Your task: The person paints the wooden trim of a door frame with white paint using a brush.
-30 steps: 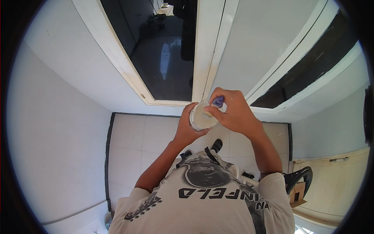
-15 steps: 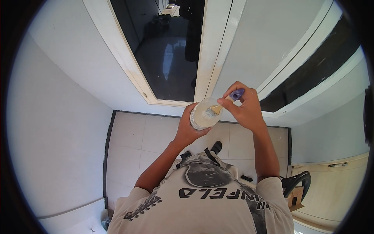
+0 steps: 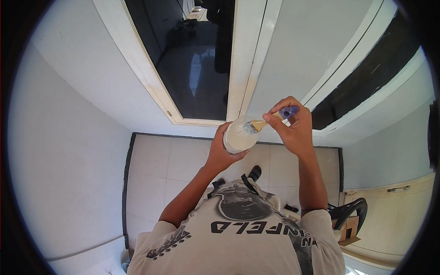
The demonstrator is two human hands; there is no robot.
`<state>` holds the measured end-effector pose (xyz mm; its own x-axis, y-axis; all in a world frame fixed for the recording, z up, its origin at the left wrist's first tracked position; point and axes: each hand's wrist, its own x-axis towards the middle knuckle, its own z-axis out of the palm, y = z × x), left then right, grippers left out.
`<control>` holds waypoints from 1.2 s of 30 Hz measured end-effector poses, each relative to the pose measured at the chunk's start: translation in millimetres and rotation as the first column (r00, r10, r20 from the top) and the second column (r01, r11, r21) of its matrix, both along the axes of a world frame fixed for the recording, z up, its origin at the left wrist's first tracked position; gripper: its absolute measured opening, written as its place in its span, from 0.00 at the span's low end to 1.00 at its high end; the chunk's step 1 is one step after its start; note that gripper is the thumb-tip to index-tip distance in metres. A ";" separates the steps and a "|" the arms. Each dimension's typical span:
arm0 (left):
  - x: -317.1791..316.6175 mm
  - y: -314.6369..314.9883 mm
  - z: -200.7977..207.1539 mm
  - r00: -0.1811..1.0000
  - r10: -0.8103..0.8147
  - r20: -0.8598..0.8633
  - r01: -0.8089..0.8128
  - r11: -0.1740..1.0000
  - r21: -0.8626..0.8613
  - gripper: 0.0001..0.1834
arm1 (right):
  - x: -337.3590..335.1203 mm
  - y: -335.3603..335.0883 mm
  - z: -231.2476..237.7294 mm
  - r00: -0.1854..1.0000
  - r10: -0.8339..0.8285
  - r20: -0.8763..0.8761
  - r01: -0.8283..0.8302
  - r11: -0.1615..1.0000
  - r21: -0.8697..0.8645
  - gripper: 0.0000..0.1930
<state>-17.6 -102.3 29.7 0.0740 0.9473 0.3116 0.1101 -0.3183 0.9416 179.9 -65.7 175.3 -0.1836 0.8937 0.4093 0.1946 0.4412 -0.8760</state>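
My left hand (image 3: pixel 222 149) is wrapped round the side of a whitish, round paint tub (image 3: pixel 238 142), held up in front of my body and tilted a little. My right hand (image 3: pixel 293 130) pinches the pale handle of a paintbrush (image 3: pixel 260 125) with a purple end. The paint-coated bristles rest at the tub's upper right rim. Pale paint shows inside the tub, though its depth cannot be made out.
Ahead stands a white-framed door with a dark glass pane (image 3: pixel 192 68). Another dark window (image 3: pixel 366 78) is at the right. Below is a tiled floor (image 3: pixel 149 160) with dark skirting. A cardboard box (image 3: pixel 350 229) and a black curved object (image 3: pixel 360 213) sit at lower right.
My right hand has moved slightly right, drawing the brush from the middle of the tub's opening toward its right rim. My left hand keeps the tub nearly in place.
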 end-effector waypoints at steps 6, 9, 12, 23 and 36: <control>-0.5 -0.7 0.9 1.000 0.008 -0.028 -0.008 1.000 -0.001 0.52 | 1.2 -1.7 -0.7 1.000 -0.003 -0.030 0.004 1.000 0.026 0.11; -0.5 -1.2 1.3 0.999 0.013 -0.034 -0.013 1.000 -0.006 0.53 | 0.0 -1.0 -0.7 1.000 -0.003 0.022 0.003 1.000 0.020 0.11; 0.7 -0.4 1.6 1.000 0.006 -0.022 -0.006 1.000 -0.015 0.53 | -0.8 -1.4 0.5 0.999 -0.002 0.044 0.001 0.999 0.040 0.11; 0.0 0.0 0.0 1.000 0.015 0.001 -0.015 1.000 0.001 0.50 | -3.8 1.2 -2.2 0.993 -0.013 0.119 0.012 1.000 0.005 0.12; -5.2 2.8 -0.3 1.000 0.008 -0.020 -0.008 1.000 -0.005 0.50 | -41.2 -0.9 -10.0 0.839 0.180 0.513 -0.207 0.978 -0.006 0.11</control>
